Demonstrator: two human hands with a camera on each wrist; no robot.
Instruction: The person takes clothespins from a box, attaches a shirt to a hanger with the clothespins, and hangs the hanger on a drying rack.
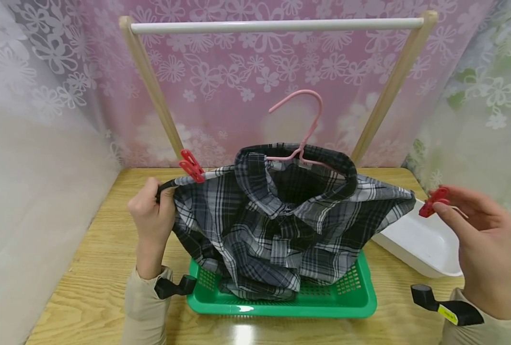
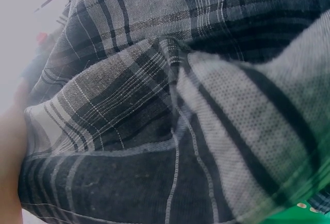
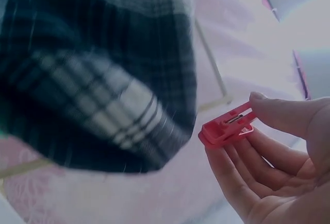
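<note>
My right hand [image 1: 484,249], lower right of frame, pinches a red clothespin [image 1: 432,201] just off the plaid shirt [image 1: 281,225] at centre. My left hand [image 1: 152,215] grips the hanger's end [image 1: 167,186], where a second clothespin [image 1: 191,166] already bites. Best squeezed wide, seated squarely over cloth and hanger arm.
</note>
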